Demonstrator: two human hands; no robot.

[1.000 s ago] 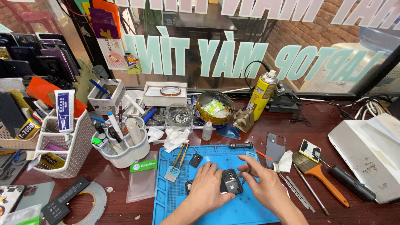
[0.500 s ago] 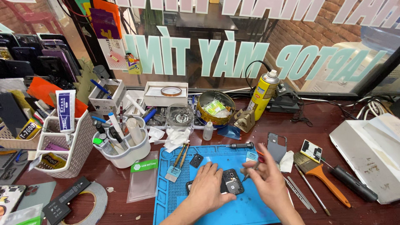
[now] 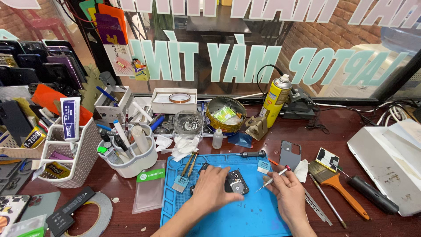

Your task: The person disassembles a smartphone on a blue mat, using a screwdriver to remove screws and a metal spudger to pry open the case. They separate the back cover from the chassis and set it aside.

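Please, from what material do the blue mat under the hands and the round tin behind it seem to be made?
The flat blue work mat looks like matte silicone or rubber: dull surface, moulded ridges at its top edge. The round gold-coloured tin seems thin metal, with a glossy, reflecting wall. Neither is certain by look alone.

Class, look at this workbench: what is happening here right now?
A person is working on a small black opened device that lies on a blue work mat. The left hand rests on the device and steadies it. The right hand holds a thin screwdriver with a red end, its tip pointing toward the device. A brush, a yellow spray can and a white tool cup stand around the mat.
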